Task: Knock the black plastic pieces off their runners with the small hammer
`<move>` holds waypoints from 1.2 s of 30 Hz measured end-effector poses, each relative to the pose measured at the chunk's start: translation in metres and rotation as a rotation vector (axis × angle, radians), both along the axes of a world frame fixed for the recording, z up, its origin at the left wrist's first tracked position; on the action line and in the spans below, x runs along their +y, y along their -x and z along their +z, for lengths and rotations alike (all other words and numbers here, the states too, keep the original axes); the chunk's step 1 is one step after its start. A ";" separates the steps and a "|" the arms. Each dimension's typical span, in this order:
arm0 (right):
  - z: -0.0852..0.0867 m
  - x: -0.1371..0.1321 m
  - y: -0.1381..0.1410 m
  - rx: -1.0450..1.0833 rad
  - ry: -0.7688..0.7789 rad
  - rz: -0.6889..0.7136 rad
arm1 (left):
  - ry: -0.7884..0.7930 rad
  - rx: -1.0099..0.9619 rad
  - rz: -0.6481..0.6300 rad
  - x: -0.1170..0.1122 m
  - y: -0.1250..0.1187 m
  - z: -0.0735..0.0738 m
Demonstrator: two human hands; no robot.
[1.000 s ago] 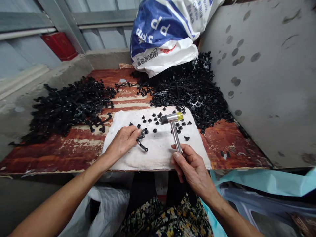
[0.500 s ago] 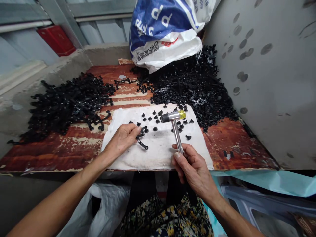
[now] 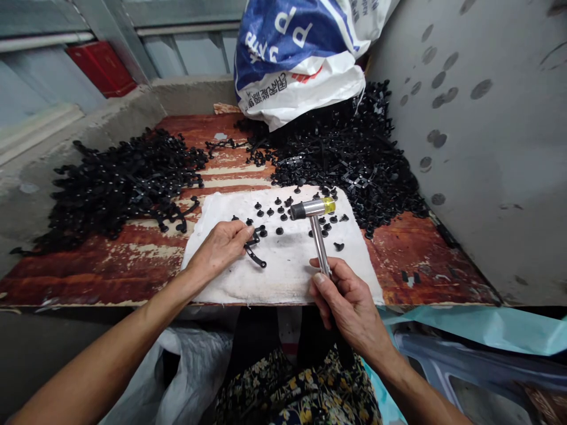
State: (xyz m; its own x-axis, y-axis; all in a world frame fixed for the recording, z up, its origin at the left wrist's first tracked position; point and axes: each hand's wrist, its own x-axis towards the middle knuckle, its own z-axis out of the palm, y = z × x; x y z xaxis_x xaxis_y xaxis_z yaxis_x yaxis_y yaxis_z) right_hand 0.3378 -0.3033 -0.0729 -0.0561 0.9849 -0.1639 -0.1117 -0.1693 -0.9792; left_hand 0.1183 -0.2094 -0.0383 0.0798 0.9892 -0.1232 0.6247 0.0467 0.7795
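Note:
My left hand (image 3: 225,243) is closed, its fingers pinching a black jointed bracket (image 3: 256,257) over the white cloth (image 3: 274,277). One curved arm of the bracket, with a hole at its tip, points toward the right; the rest is partly hidden by my fingers. My right hand (image 3: 343,292) is wrapped around a mallet (image 3: 319,236) with a metal shaft. Its head has a black face on the left and a yellow one on the right, and is raised above the cloth. Several small black round-based pegs (image 3: 279,231) stand on the cloth around and behind the mallet head.
A heap of black parts (image 3: 128,177) lies on the left of the worn red-brown table (image 3: 177,265). Another dark heap (image 3: 341,159) is at the back right, beneath a blue and white sack (image 3: 296,65). A grey spotted panel (image 3: 478,147) borders the right side.
Both hands stay in nearly the same place, still holding the bracket and the mallet. The view has shifted only very slightly.

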 end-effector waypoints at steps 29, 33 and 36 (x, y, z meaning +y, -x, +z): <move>0.025 0.024 -0.009 -1.299 -0.684 0.359 | 0.198 -0.036 -0.025 0.011 0.003 0.006; 0.025 0.024 -0.011 -1.248 -0.673 0.378 | 0.303 -0.118 0.023 0.013 0.006 0.003; 0.028 0.023 -0.012 -1.113 -0.727 0.323 | 0.313 -0.130 0.056 0.012 0.006 0.004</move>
